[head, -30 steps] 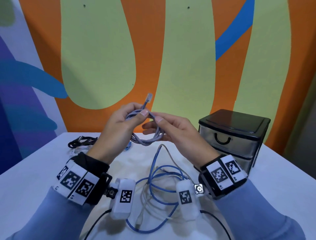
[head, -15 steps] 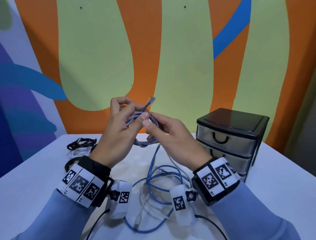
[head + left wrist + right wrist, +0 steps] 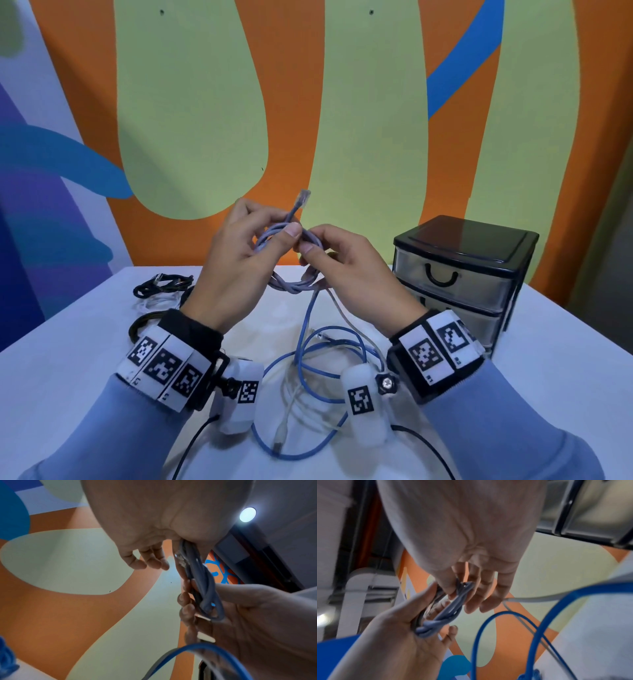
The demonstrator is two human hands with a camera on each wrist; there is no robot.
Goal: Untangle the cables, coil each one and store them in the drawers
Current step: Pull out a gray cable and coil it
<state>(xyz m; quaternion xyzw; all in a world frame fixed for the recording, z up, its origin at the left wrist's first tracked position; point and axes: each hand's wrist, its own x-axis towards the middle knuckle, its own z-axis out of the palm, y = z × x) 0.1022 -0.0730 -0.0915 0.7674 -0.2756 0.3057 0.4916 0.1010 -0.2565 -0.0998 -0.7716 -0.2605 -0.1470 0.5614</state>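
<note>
**White table, painted wall: grey coil held aloft**

White table (image 3: 68,359) under an orange and green wall. Above it, a coiled grey cable (image 3: 291,260) is held upright, its clear plug (image 3: 302,198) pointing up and away. Left hand (image 3: 236,270) pinches the coil's top by thumb and fingers; right hand (image 3: 352,270) grips its right side. Blue cable (image 3: 329,373) loops below on the table, drawer unit (image 3: 459,274) to the right.

No legible text or labels.

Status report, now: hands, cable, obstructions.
Left hand and right hand both grip grey cable coil. Blue cable loose on table. Drawer unit shut.
</note>
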